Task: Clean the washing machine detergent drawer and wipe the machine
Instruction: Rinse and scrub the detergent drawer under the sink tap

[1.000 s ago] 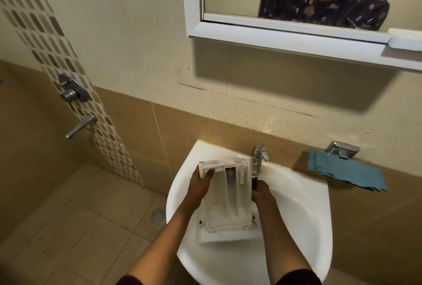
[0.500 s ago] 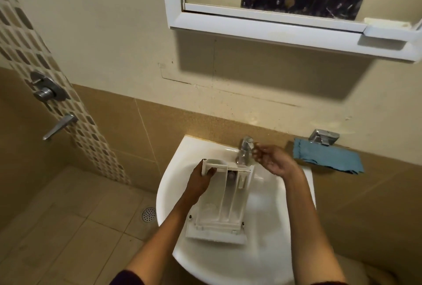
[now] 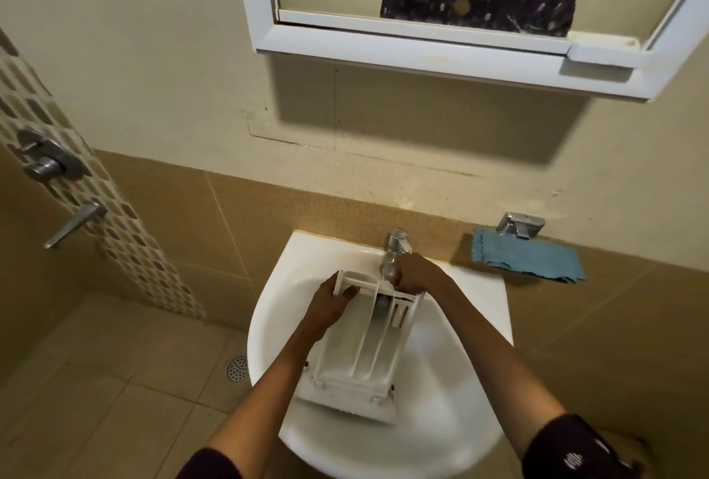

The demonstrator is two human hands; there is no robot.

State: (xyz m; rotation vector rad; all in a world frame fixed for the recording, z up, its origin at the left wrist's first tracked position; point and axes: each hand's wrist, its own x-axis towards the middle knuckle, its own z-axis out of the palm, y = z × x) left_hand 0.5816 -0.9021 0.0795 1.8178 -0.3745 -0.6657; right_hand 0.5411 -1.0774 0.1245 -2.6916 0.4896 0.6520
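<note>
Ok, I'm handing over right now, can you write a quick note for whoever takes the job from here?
Left hand grips the drawer at its far left corner. Right hand grips its far end, right beside the tap.
The drawer is out of the machine and lies tilted in the sink, far end under the tap. Blue cloth lies on the ledge right of the sink, untouched.
Done: drawer brought to the sink. I cannot tell whether water is running.
Left: rinse the drawer, refit it, wipe the machine, which is not in view.
</note>
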